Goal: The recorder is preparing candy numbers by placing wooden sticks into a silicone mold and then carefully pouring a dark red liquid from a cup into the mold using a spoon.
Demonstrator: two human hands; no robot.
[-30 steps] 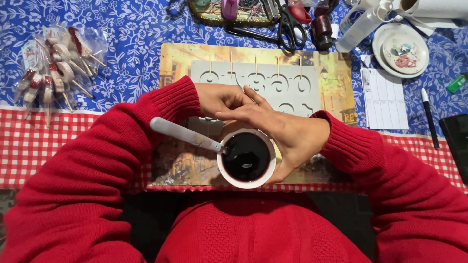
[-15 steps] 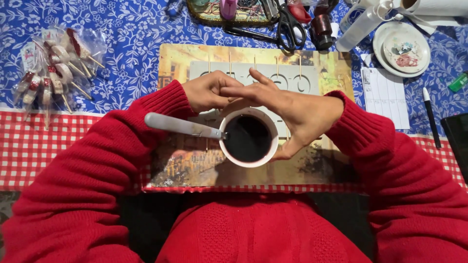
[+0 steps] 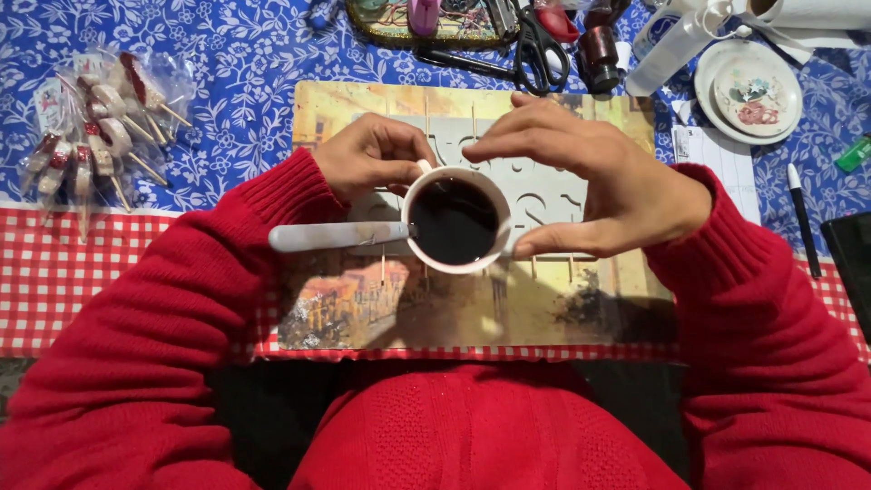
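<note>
A white cup (image 3: 456, 263) full of dark liquid hangs over a pale mould tray (image 3: 535, 186) with shaped hollows and thin sticks. My left hand (image 3: 374, 156) grips the cup's handle side, fingers curled. My right hand (image 3: 599, 186) wraps the cup's right wall, thumb below and fingers above. A pale-handled utensil (image 3: 336, 236) sticks out to the left from the cup's rim. The tray lies on a painted placemat (image 3: 472, 308). Both my sleeves are red.
Wrapped lollipops on sticks (image 3: 95, 136) lie at the left on the blue floral cloth. Black scissors (image 3: 540, 45), a dark small bottle (image 3: 599, 54), a white tube (image 3: 671, 45) and a small plate (image 3: 748, 91) sit at the back. A pen (image 3: 803, 218) and paper (image 3: 721, 163) lie right.
The cup has moved away from me, up over the mould tray, carried by both hands. The utensil went with it and now lies more level.
</note>
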